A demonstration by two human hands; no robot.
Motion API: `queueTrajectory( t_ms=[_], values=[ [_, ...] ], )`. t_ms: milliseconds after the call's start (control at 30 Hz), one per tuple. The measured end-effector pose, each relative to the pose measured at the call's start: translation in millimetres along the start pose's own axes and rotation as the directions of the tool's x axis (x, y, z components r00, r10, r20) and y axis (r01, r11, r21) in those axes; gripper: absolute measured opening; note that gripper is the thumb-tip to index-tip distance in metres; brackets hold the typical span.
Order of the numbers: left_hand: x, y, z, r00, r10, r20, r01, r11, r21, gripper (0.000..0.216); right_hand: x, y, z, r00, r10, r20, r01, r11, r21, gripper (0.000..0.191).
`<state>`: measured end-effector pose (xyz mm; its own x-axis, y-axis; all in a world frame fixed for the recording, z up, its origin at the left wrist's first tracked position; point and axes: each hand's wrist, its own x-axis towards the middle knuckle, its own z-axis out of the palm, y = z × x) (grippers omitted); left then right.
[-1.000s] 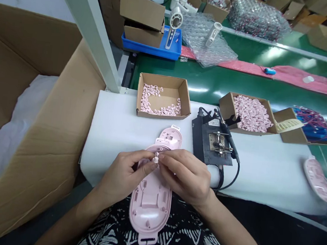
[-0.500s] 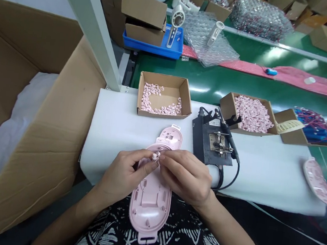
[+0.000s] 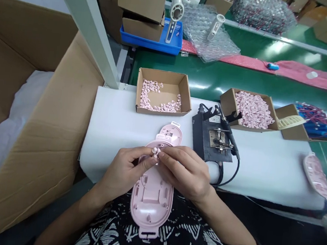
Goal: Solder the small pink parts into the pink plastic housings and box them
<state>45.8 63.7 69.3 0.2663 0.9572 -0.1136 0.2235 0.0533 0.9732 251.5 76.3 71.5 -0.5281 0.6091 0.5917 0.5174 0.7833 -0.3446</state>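
1. A small pale pink plastic part is pinched between the fingertips of the left hand and the right hand; each grip is closed on it, and most of its shape is hidden by the fingers.
2. Below the hands, a pink plastic housing is laid across the near edge of the white bench, partly covered by them.
3. At the bench's far edge, a left cardboard tray is thinly scattered with small pink parts, and a right cardboard tray is heaped with more.

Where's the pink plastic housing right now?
The pink plastic housing lies centre in the head view, beneath the left hand and right hand, at the near edge of the white bench.
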Motion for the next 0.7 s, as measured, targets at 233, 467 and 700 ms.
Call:
queueTrajectory(
  t_ms=[233,467,700],
  values=[
    [-1,0,2,0.997,0.030,-0.074,-0.032,0.999,-0.026,0.018,12,0,-15,0.994,0.111,-0.003,-0.110,0.987,0.121,0.021],
    [-1,-37,-25,0.923,-0.107,-0.370,0.179,0.970,0.167,0.030,1,60,-16,0.857,0.514,-0.031,-0.506,0.852,0.137,0.009],
    [7,-72,-38,0.913,-0.146,-0.381,0.222,0.961,0.163,0.040,-6,96,28,0.824,0.460,0.331,-0.476,0.879,-0.035,0.015]
  ],
)
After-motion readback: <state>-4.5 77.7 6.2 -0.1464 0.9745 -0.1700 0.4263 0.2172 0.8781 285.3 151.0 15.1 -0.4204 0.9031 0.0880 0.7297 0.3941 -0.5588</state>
